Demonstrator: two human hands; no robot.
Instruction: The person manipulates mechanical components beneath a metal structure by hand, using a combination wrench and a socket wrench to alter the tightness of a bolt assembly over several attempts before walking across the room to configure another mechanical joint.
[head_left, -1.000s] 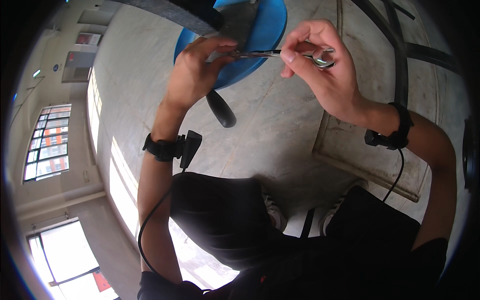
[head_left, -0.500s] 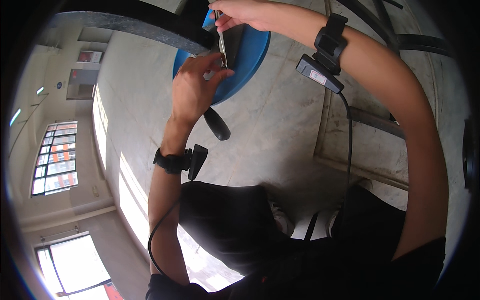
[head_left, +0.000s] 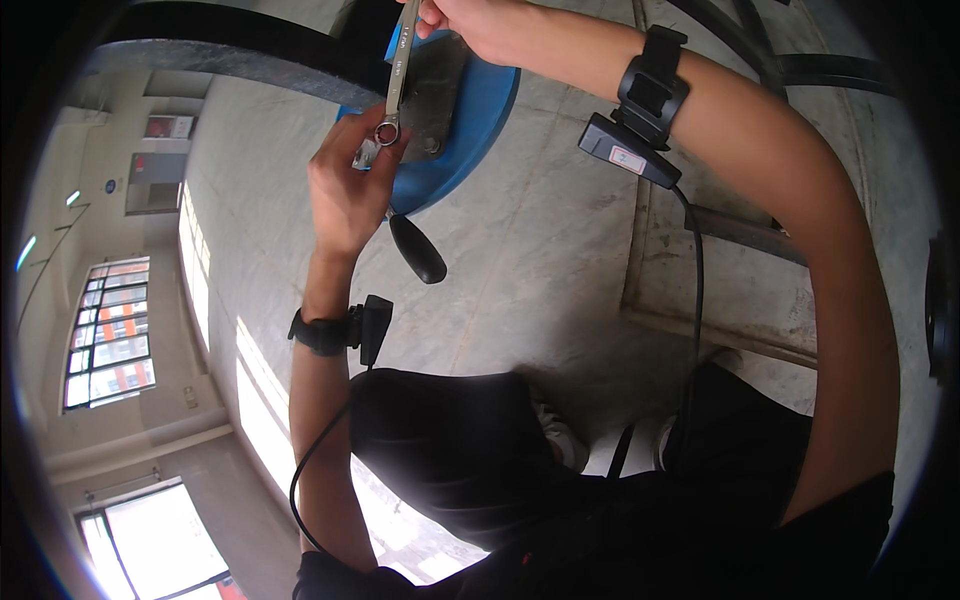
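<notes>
A silver ring-ended wrench [head_left: 400, 72] stretches between my two hands. My left hand [head_left: 342, 185] is closed, with thumb and fingers pinched about the ring end. At the top edge of the picture, my right hand [head_left: 472, 22] grips the other end, which is partly out of view. Beneath the wrench lies a blue, round-edged, seat-like piece [head_left: 488, 125]. A dark metal plate [head_left: 438, 90] sits on it, with a bolt head showing near the plate's corner. From under the blue edge, close to my left wrist, a black lever handle [head_left: 418, 250] sticks out.
A thick black curved bar [head_left: 240, 48] runs in from the upper left toward the blue piece. At the right stand black metal legs [head_left: 838, 78] and a framed floor section [head_left: 720, 280]. Cables [head_left: 698, 300] hang from my wrist devices. My knees are below.
Both hands and the wrench have shifted left in the picture. The wrench has turned so its ring end shows face-on, and more of the dark plate is visible.
</notes>
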